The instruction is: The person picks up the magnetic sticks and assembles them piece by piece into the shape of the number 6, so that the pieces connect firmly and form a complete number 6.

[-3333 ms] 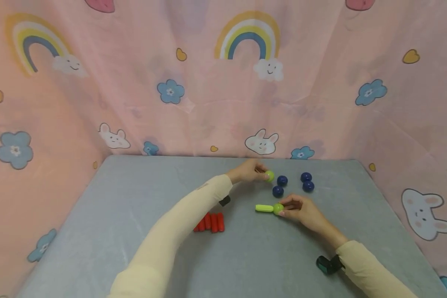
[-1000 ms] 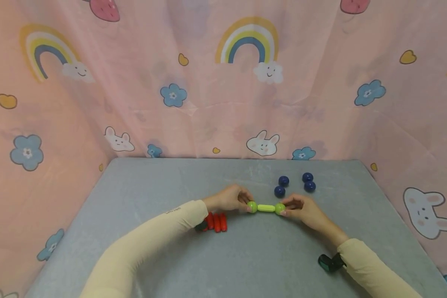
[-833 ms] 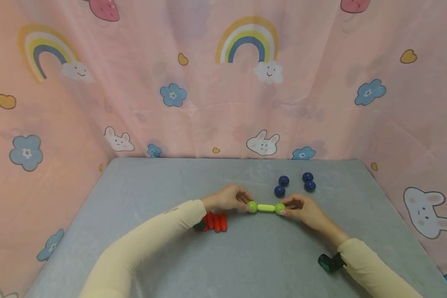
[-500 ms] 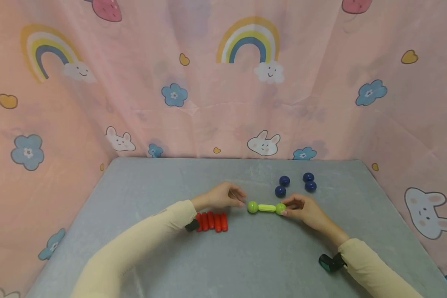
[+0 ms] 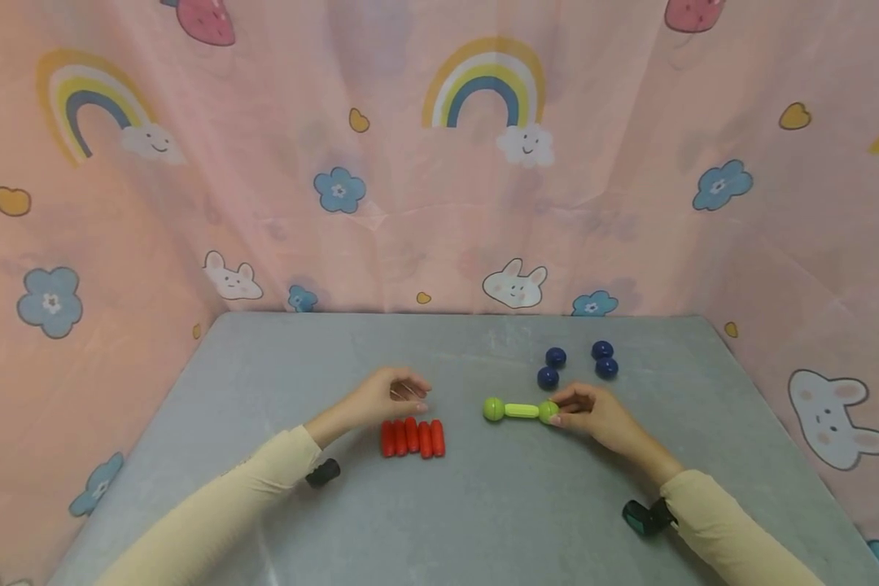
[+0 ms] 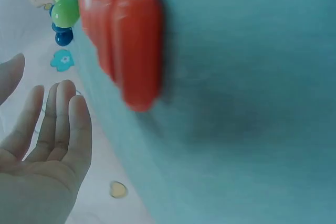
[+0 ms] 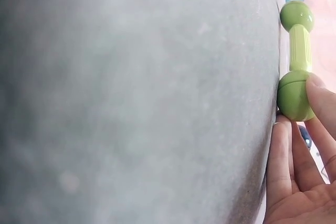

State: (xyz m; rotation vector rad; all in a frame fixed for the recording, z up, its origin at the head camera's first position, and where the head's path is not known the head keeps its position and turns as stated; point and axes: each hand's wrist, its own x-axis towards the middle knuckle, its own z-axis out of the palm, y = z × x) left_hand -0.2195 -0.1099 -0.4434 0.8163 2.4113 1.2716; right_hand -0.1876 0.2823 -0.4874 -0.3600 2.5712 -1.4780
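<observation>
A light-green rod [image 5: 522, 411] lies on the grey table with a green ball [image 5: 493, 409] at its left end and a second green ball [image 7: 295, 95] at its right end, like a small dumbbell. My right hand [image 5: 599, 417] pinches the right-end ball between thumb and fingers. Over the row of red rods [image 5: 413, 438] hovers my left hand [image 5: 382, 397], fingers loosely bent, holding nothing. In the left wrist view these red rods [image 6: 137, 51] lie beside that hand's spread fingers.
Several dark blue balls [image 5: 548, 378] sit in two pairs behind the right hand. A pink patterned curtain [image 5: 425, 212] stands along the back and sides of the grey table [image 5: 483, 521]. Each wrist carries a black camera [image 5: 324, 473].
The left hand brought a green ball from the back to the rod's left end, let go and moved left toward the red rods. The right hand has kept its grip.
</observation>
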